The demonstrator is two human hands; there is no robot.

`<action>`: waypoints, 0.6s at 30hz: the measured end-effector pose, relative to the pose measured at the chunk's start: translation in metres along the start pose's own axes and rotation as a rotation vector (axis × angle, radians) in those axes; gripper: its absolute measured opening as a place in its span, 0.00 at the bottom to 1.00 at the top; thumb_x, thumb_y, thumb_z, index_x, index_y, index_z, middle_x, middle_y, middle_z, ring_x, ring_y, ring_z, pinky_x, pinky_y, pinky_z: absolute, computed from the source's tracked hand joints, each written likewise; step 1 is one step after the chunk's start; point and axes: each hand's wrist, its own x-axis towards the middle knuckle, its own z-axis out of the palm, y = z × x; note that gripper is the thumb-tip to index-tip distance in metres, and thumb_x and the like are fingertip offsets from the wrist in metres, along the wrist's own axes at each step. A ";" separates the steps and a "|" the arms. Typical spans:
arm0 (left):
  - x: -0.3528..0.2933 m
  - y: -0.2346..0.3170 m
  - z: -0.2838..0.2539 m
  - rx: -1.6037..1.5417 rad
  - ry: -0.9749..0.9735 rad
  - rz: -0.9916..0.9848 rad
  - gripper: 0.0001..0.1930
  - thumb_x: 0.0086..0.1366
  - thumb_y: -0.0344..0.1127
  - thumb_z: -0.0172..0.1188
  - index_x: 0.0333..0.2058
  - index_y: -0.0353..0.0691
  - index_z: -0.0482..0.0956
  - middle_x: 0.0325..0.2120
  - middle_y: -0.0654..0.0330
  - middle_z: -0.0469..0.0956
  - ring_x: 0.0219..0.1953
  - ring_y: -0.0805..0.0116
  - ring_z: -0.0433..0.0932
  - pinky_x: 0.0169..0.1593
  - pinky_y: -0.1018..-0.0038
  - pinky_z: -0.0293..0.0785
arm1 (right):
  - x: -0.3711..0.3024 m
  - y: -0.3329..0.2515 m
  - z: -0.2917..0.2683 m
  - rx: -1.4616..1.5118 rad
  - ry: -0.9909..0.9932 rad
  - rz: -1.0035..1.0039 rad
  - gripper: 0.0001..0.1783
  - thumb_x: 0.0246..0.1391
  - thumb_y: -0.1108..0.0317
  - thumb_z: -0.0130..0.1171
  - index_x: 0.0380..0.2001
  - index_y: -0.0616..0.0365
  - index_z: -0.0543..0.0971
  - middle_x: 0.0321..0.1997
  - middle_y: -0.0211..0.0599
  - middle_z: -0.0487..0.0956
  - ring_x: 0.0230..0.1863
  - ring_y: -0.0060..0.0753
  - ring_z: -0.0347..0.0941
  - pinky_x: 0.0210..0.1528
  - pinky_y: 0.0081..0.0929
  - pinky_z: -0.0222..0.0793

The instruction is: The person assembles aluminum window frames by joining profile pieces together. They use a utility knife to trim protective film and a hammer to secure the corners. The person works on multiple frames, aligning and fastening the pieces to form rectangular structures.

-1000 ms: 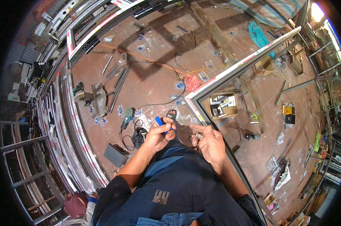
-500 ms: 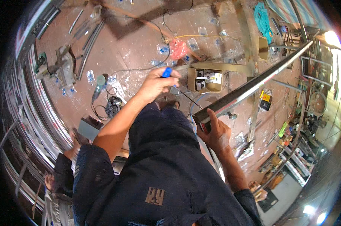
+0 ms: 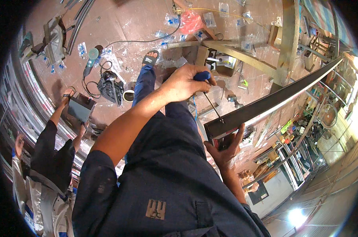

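Observation:
My left hand is closed around the blue handle of a screwdriver. Its thin shaft slants down to the right, and the tip meets the dark face of a long metal profile close to the near end. A small screw-like spot shows at the tip, too small to make out clearly. The profile runs from in front of me toward the far right. My right hand grips its near end from below, thumb and fingers on either side. The hollow end shows some red inside.
An open cardboard box holding packets stands ahead, beside a metal frame bar. Left of my legs lie a grinder, a black bag and a tape roll. A co-worker crouches at the left by stacked profiles.
My left hand has moved right and lower, and the screwdriver stands steeper, its tip now on the profile's face. My right hand still holds the end. The whole view has shifted.

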 end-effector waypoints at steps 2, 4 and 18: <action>0.011 0.004 -0.002 -0.008 -0.064 -0.013 0.09 0.60 0.28 0.66 0.40 0.37 0.85 0.31 0.64 0.83 0.35 0.76 0.79 0.43 0.76 0.75 | -0.011 0.015 -0.005 0.123 0.046 0.077 0.77 0.32 0.38 0.82 0.74 0.65 0.48 0.34 0.39 0.74 0.29 0.32 0.71 0.30 0.30 0.68; 0.030 0.016 -0.002 0.109 -0.177 0.037 0.09 0.59 0.30 0.65 0.39 0.38 0.86 0.30 0.64 0.83 0.35 0.76 0.79 0.42 0.75 0.75 | -0.011 0.015 -0.008 0.319 0.164 0.210 0.76 0.24 0.24 0.77 0.68 0.68 0.60 0.30 0.35 0.66 0.26 0.36 0.63 0.30 0.31 0.63; 0.140 0.023 0.136 0.639 -0.352 0.261 0.11 0.53 0.31 0.62 0.35 0.50 0.88 0.27 0.56 0.86 0.29 0.56 0.85 0.37 0.61 0.78 | 0.012 0.032 -0.021 -0.009 -0.245 -0.202 0.43 0.38 0.41 0.79 0.50 0.63 0.80 0.42 0.52 0.82 0.42 0.58 0.81 0.42 0.45 0.79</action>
